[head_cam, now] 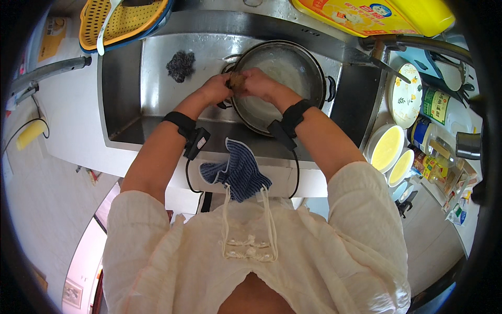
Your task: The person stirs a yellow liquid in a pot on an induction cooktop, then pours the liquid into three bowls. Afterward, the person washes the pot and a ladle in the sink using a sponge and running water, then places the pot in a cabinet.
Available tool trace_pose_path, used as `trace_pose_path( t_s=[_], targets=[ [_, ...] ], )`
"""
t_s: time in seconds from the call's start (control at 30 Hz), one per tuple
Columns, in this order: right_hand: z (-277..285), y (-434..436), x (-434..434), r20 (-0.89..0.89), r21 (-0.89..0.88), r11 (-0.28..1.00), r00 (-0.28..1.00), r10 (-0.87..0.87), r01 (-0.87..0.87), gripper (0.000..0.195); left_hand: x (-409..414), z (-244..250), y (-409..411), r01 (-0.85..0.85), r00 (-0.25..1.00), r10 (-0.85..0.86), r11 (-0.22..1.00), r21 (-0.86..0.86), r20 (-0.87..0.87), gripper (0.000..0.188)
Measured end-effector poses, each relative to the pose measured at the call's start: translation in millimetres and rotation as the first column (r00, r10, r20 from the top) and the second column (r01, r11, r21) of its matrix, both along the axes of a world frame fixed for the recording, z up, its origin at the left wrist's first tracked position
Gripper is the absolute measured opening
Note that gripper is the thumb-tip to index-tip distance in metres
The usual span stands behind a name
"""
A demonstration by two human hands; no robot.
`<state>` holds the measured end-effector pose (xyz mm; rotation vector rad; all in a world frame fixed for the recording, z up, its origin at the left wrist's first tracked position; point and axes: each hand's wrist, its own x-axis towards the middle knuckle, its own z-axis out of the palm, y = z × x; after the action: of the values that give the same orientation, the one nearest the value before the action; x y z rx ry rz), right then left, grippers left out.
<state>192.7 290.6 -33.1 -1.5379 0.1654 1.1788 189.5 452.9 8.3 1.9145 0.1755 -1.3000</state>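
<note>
A round metal pot (290, 74) with dark side handles stands in the right part of the stainless steel sink (157, 98). At the pot's left rim, my left hand (217, 88) is beside a handle and seems to grip there; its fingertips are partly hidden. My right hand (257, 83) holds a small brownish scrubber (237, 81) against the same side. Some cloudy liquid or foam seems to be in the pot. Left of my hands, a dark mesh scouring pad (180, 66) lies on the sink floor.
Yellow and blue colander baskets (129, 23) overhang the sink's back left corner. Behind it lies a yellow detergent bottle (353, 15). A metal faucet (392, 70) reaches in from the right, near a floral plate (406, 96) and bowls (387, 149). A blue striped cloth (241, 168) hangs at the front edge.
</note>
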Motion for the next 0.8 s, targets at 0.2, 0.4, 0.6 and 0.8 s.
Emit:
trace_pose_path(
  t_s=[0.2, 0.4, 0.6, 0.8],
  targets=[
    [11, -38, 35, -0.242, 0.042, 0.584, 0.575, -0.782, 0.811, 0.041, 8, 23, -9, 0.084, 0.996, -0.079, 0.991, 0.101, -0.051, 0.041],
    [-1, -89, 5, 0.434, -0.596, 0.803, 0.838, 0.330, -0.008, 0.053, -15, -41, 17, 0.123, 0.979, -0.129, 0.991, 0.045, 0.158, 0.075],
    [34, -86, -39, 0.169, -0.597, 0.530, 0.552, 0.817, -0.602, 0.042, -2, -7, 4, 0.184, 0.971, -0.184, 0.983, 0.015, 0.154, 0.082],
    [29, -63, -64, 0.094, -0.329, 0.586, 0.592, 0.801, -0.740, 0.046, -12, -16, 8, 0.099, 0.988, -0.090, 0.993, -0.064, 0.126, 0.086]
  ],
)
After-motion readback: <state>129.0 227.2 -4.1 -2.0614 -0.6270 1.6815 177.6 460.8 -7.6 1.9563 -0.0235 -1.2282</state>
